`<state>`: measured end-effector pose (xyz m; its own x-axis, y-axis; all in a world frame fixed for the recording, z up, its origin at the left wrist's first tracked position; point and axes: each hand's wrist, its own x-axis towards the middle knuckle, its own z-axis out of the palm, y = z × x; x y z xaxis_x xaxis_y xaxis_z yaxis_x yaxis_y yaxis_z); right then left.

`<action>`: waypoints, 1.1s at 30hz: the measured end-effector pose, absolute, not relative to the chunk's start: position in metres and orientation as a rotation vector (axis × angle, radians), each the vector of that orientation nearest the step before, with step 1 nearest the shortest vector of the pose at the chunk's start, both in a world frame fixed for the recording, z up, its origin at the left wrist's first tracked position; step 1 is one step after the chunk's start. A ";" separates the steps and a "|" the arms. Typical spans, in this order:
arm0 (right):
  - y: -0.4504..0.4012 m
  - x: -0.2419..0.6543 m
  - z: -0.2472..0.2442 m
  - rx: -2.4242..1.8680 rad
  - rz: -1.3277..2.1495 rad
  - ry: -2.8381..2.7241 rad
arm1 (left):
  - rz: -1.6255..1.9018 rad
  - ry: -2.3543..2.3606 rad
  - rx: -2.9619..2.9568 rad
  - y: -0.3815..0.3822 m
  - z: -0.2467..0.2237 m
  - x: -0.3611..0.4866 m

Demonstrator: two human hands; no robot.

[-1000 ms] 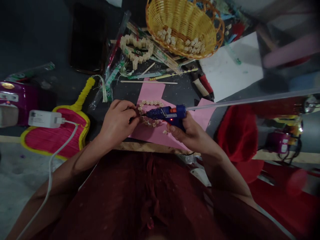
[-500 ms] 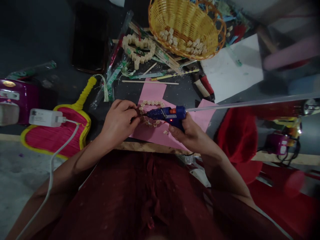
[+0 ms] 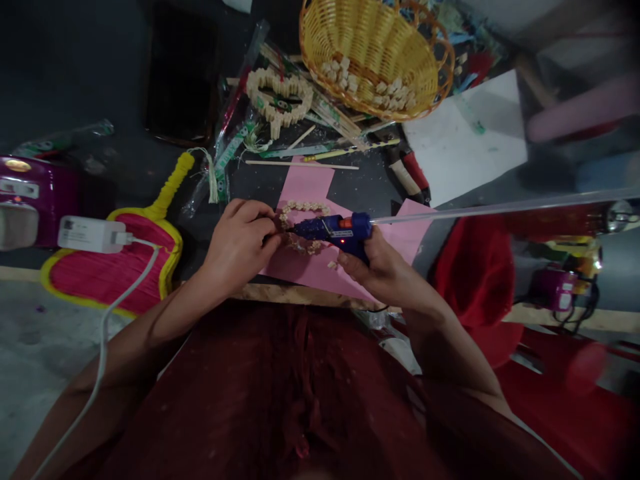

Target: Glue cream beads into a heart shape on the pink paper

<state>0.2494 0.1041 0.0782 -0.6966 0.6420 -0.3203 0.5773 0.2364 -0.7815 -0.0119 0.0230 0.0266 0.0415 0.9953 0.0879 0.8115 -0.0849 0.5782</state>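
Observation:
My right hand (image 3: 383, 267) is wrapped round the handle of a blue glue gun (image 3: 327, 228), whose nozzle points left and a long clear glue stick (image 3: 465, 208) runs out of its back. Under the gun lies a ring of small pale wooden pieces (image 3: 306, 207) on pink paper (image 3: 345, 275). My left hand (image 3: 243, 243) is at the ring's left edge, close to the nozzle, fingertips pinched together; what they hold is too small to make out. A loose pale piece (image 3: 332, 265) rests on the paper below the gun.
A yellow basket (image 3: 370, 47) with small wooden pieces stands at the back. Nearby lie a heart-shaped wooden form (image 3: 280, 100), thin sticks, pliers (image 3: 410, 170) and white paper (image 3: 483, 143). To the left are a pink and yellow fan shape (image 3: 115, 267), a white charger (image 3: 93, 235) and a dark phone (image 3: 183, 73).

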 end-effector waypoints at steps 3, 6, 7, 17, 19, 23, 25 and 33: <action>0.106 0.252 0.077 -1.172 1.455 -2.415 | 0.665 1.822 1.948 0.023 0.027 -0.012; 0.107 0.254 0.076 -1.172 1.425 -2.442 | 0.668 1.828 1.936 0.023 0.028 -0.012; 0.108 0.254 0.076 -1.177 1.421 -2.450 | 0.668 1.831 1.934 0.023 0.028 -0.012; 0.104 0.256 0.080 -1.193 1.770 -2.094 | 0.692 1.830 1.960 0.024 0.028 -0.010; 0.102 0.259 0.077 -1.178 1.874 -1.969 | 0.693 1.829 1.968 0.023 0.026 -0.011; 0.098 0.264 0.074 -1.193 1.938 -1.822 | 0.668 1.832 1.959 0.023 0.025 -0.013; 0.096 0.263 0.075 -1.179 1.953 -1.757 | 0.686 1.844 1.949 0.022 0.028 -0.013; 0.083 0.258 0.074 -1.124 1.935 -1.603 | 0.786 1.904 2.027 0.019 0.064 0.014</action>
